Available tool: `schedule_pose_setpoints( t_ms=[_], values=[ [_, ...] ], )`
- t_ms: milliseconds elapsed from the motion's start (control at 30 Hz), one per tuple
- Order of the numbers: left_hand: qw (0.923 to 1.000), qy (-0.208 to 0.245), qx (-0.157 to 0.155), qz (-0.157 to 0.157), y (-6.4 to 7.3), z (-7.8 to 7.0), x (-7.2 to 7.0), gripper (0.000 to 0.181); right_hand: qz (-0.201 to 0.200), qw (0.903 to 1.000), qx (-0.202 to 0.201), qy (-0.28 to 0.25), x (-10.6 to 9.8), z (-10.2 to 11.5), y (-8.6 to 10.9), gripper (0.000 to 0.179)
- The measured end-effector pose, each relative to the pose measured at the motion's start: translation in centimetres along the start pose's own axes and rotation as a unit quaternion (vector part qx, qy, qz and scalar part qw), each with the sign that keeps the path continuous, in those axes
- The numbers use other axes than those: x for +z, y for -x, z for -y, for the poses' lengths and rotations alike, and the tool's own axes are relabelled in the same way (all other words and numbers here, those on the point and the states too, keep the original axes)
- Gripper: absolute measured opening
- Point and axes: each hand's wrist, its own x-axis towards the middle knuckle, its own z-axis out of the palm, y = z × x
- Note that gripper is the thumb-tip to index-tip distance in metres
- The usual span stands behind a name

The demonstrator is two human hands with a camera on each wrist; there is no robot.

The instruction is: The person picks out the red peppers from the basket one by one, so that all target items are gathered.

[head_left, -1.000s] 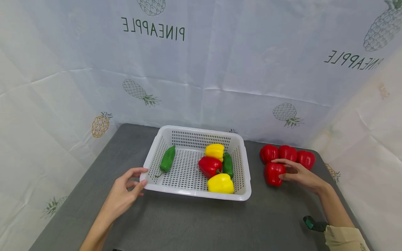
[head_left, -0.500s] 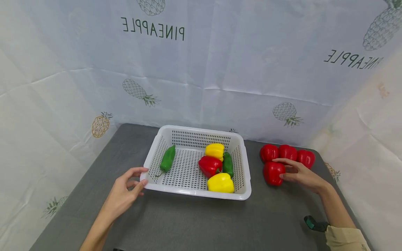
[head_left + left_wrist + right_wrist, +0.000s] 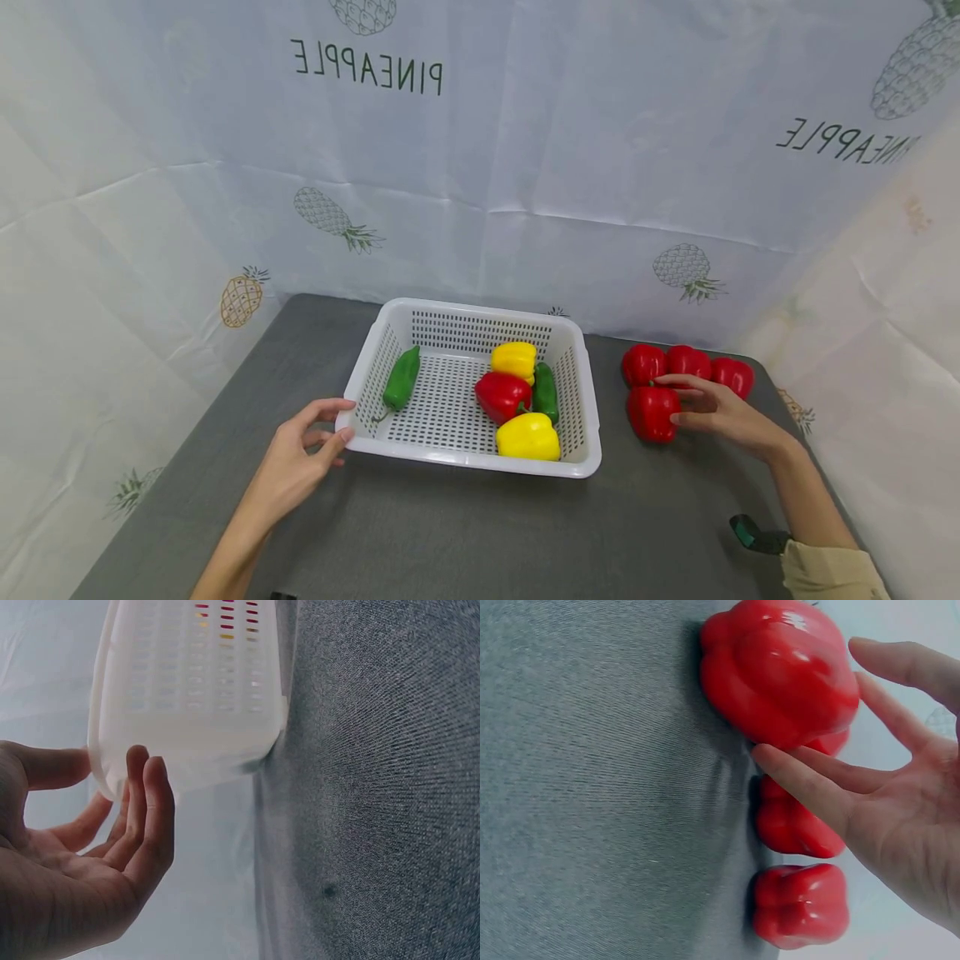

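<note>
A white perforated plastic basket (image 3: 465, 458) stands on the grey table. My left hand (image 3: 296, 458) holds its near left corner, with thumb and fingers about the rim (image 3: 101, 742). Inside lie two green peppers (image 3: 401, 379), two yellow bell peppers (image 3: 528, 437) and a red bell pepper (image 3: 502, 397). To the right, another red bell pepper (image 3: 651, 414) rests on the table. Beside it is my right hand (image 3: 723, 414), its fingers fairly straight and spread; the fingertips are at the pepper's side, not wrapped round it. Exact contact is hard to tell.
Three more red bell peppers (image 3: 688, 362) sit in a row at the table's back right corner, partly behind the right hand. A pale curtain with pineapple prints (image 3: 480, 167) hangs behind the table and at both sides. Grey tabletop (image 3: 465, 533) spreads in front of the basket.
The near red bell pepper has shifted and turned slightly to the left, and a small gap beside the right thumb has grown. The left hand and the basket stay in place.
</note>
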Motion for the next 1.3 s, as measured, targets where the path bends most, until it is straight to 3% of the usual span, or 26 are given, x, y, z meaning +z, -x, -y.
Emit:
schedule_pose_setpoints(
  t_ms=[167, 500, 867, 1300],
  values=[
    [1.0, 0.001, 0.003, -0.001, 0.0, -0.1, 0.0, 0.041, -0.005, 0.9998, -0.018, -0.004, -0.9, 0.5, 0.5, 0.068],
    [1.0, -0.001, 0.003, -0.003, -0.1, -0.1, 0.0, 0.041, -0.032, 0.9946, -0.096, 0.02, -2.2, 2.9, 0.8, 0.057],
    [0.9999, -0.009, -0.01, -0.002, -0.1, -0.1, 0.0, 0.041, -0.03, 0.9947, -0.081, 0.055, -0.8, 7.1, -0.3, 0.056],
    [0.9999, -0.005, -0.016, -0.003, 0.0, -0.2, 0.1, 0.041, -0.028, 0.9922, -0.115, 0.042, 1.5, 11.0, -2.8, 0.059]
  ],
)
